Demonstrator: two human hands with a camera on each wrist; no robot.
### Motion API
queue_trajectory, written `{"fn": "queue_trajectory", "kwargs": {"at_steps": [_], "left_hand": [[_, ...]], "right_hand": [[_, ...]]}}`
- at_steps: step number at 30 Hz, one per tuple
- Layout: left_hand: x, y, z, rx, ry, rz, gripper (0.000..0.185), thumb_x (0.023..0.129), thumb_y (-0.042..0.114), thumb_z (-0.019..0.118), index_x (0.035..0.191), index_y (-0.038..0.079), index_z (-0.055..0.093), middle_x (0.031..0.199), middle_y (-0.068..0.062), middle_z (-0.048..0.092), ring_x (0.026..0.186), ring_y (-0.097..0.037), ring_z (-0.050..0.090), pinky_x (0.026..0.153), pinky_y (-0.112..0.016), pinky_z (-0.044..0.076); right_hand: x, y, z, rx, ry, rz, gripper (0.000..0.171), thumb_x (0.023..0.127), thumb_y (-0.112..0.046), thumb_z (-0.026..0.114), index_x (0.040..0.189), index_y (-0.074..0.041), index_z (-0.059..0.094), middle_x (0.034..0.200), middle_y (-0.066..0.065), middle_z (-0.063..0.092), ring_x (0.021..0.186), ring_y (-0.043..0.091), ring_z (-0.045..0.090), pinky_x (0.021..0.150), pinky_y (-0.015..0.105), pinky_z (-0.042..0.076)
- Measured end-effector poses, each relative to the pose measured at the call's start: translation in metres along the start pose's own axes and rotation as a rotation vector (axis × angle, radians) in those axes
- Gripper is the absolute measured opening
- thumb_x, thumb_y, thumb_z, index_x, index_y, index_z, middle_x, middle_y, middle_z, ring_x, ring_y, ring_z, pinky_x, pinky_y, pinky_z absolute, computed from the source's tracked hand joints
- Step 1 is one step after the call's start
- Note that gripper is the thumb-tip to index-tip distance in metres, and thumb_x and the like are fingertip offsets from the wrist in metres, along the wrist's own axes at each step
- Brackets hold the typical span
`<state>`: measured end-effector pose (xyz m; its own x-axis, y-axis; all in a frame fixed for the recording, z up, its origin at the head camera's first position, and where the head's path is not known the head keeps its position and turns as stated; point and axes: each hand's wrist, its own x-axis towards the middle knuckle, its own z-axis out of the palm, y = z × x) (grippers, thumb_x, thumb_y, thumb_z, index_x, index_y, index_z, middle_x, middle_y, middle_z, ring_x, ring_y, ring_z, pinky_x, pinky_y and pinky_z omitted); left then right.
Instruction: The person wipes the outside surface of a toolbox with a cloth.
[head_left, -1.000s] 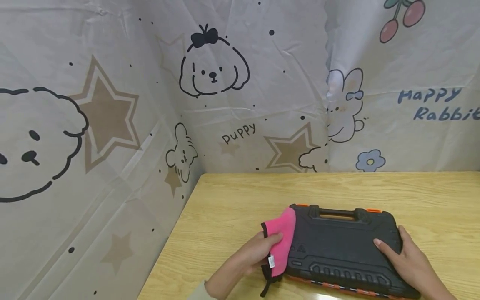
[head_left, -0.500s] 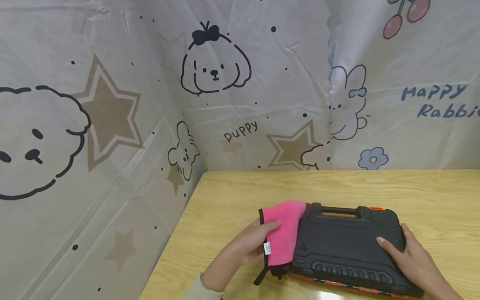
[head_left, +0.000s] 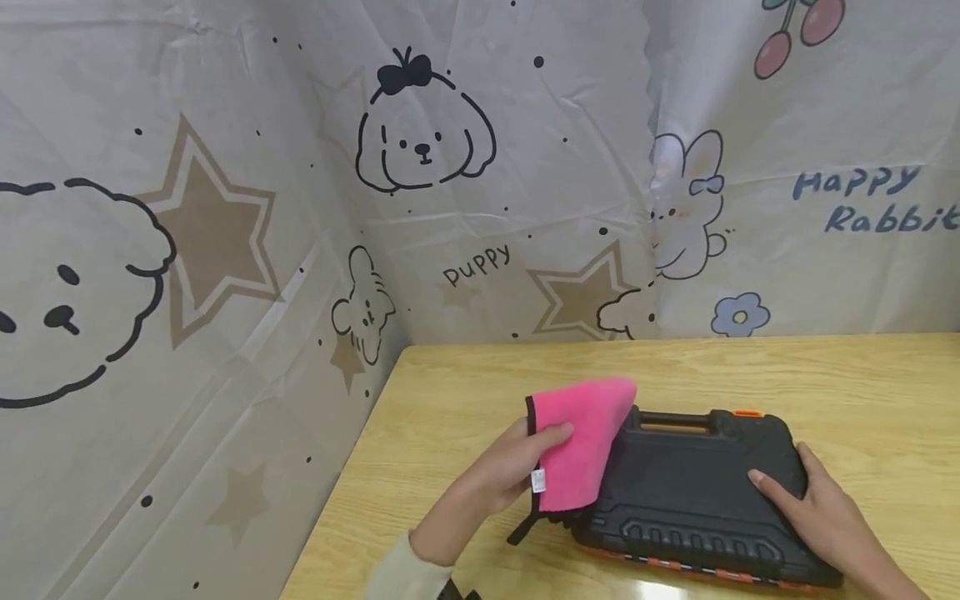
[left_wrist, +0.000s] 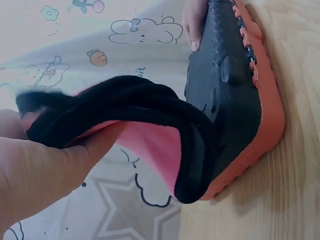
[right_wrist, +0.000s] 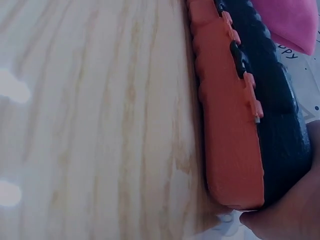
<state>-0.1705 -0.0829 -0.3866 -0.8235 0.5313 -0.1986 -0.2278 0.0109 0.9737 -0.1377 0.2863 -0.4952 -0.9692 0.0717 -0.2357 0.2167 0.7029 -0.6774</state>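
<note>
- The pink cloth point(head_left: 581, 442) is pinched between thumb and fingers of the left hand point(head_left: 510, 479) and is draped over the left end of the black and orange tool case point(head_left: 697, 500), which lies flat on the wooden table point(head_left: 465, 392).
- The right hand point(head_left: 813, 508) is laid on the case's right end with its fingers point(head_left: 772, 492) nearly straight, pressing rather than clasping (the thumb side is barely shown in the right wrist view).
- A slide of the case along the table is judged likely if the cloth is pushed hard away from the left fingers, since only a flat palm resists it.
- The cloth's black-edged hem point(left_wrist: 195, 165) is seen in the left wrist view hanging past the case's corner, below the left fingers; it could be caught under the orange shell point(left_wrist: 265, 125) or on a side latch point(left_wrist: 231, 69) and dragged out of the pinch.
- The latches on the handle side, beyond both sets of fingers, could be snagged by the pile and flicked open.
- The case stands near the table's front edge, so a strong pull towards the person could tip it off.
</note>
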Motion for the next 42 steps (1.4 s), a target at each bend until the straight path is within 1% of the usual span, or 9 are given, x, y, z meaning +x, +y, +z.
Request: {"fn": "queue_trajectory", "kwargs": {"at_steps": [7,13,19,26,29,33,36,39,42], "left_hand": [[0.002,0.004,0.004,-0.035,0.006,0.008,0.035,0.102,0.019,0.056,0.132,0.001,0.053,0.11,-0.012,0.064,0.097,-0.021,0.065,0.083,-0.037,0.057],[0.01,0.011,0.013,-0.031,-0.019,0.047,0.037,0.101,0.018,0.059,0.134,0.002,0.053,0.114,-0.013,0.064,0.1,-0.022,0.065,0.085,-0.04,0.057],[0.017,0.018,0.025,-0.018,-0.048,0.061,0.034,0.099,0.014,0.06,0.13,0.003,0.056,0.111,-0.011,0.065,0.097,-0.021,0.065,0.084,-0.039,0.057],[0.021,0.023,0.047,-0.021,-0.124,0.029,0.031,0.094,0.008,0.061,0.125,0.002,0.058,0.104,-0.008,0.064,0.09,-0.018,0.064,0.079,-0.036,0.057],[0.023,0.024,0.054,-0.018,-0.208,0.033,0.032,0.093,0.004,0.059,0.125,0.001,0.057,0.105,-0.005,0.062,0.092,-0.016,0.062,0.079,-0.033,0.056],[0.025,0.025,0.062,0.01,-0.288,0.032,0.032,0.092,0.0,0.058,0.125,0.0,0.056,0.105,-0.001,0.06,0.091,-0.013,0.06,0.077,-0.028,0.054],[0.028,0.024,0.068,0.023,-0.32,0.009,0.035,0.092,-0.002,0.058,0.127,-0.002,0.056,0.104,0.0,0.061,0.09,-0.012,0.06,0.076,-0.027,0.054],[0.032,0.021,0.072,0.052,-0.328,0.01,0.036,0.093,-0.002,0.058,0.129,-0.003,0.056,0.103,0.002,0.062,0.089,-0.01,0.06,0.075,-0.026,0.054],[0.036,0.018,0.073,0.067,-0.303,0.031,0.035,0.093,-0.001,0.058,0.128,-0.003,0.057,0.102,0.003,0.063,0.088,-0.009,0.06,0.075,-0.026,0.054]], "right_hand": [[0.001,-0.003,-0.002,-0.054,-0.009,-0.015,0.111,0.099,-0.063,0.043,0.144,0.023,-0.011,0.14,0.054,0.012,0.124,0.07,0.025,0.093,0.074,0.037],[-0.006,-0.021,-0.017,-0.055,0.117,-0.095,0.105,0.1,-0.058,0.048,0.149,0.018,-0.005,0.145,0.05,0.012,0.123,0.07,0.025,0.09,0.078,0.034],[-0.021,-0.053,-0.025,0.047,0.139,-0.2,0.097,0.099,-0.053,0.056,0.159,-0.001,0.0,0.157,0.036,0.013,0.133,0.064,0.023,0.095,0.078,0.029],[-0.036,-0.076,-0.021,0.168,0.08,-0.363,0.088,0.097,-0.032,0.067,0.158,0.001,0.014,0.152,0.034,0.03,0.133,0.057,0.033,0.099,0.07,0.035],[-0.039,-0.078,-0.018,0.176,0.042,-0.36,0.083,0.096,-0.031,0.068,0.154,0.006,0.021,0.145,0.034,0.039,0.125,0.053,0.046,0.095,0.055,0.05],[-0.038,-0.071,-0.017,0.313,-0.039,-0.38,0.063,0.098,-0.02,0.066,0.146,0.001,0.032,0.13,0.021,0.054,0.108,0.028,0.061,0.079,0.029,0.057],[-0.04,-0.064,-0.016,0.475,-0.106,-0.466,0.049,0.096,-0.005,0.064,0.139,-0.017,0.044,0.121,0.005,0.062,0.098,0.015,0.063,0.076,0.029,0.057],[-0.044,-0.061,-0.016,0.564,-0.114,-0.553,0.053,0.092,0.006,0.065,0.131,-0.029,0.054,0.115,-0.004,0.066,0.095,0.015,0.065,0.074,0.032,0.059],[-0.048,-0.063,-0.017,0.541,-0.06,-0.594,0.053,0.09,0.007,0.068,0.134,-0.022,0.057,0.116,-0.002,0.068,0.095,0.017,0.066,0.074,0.032,0.059]]}}
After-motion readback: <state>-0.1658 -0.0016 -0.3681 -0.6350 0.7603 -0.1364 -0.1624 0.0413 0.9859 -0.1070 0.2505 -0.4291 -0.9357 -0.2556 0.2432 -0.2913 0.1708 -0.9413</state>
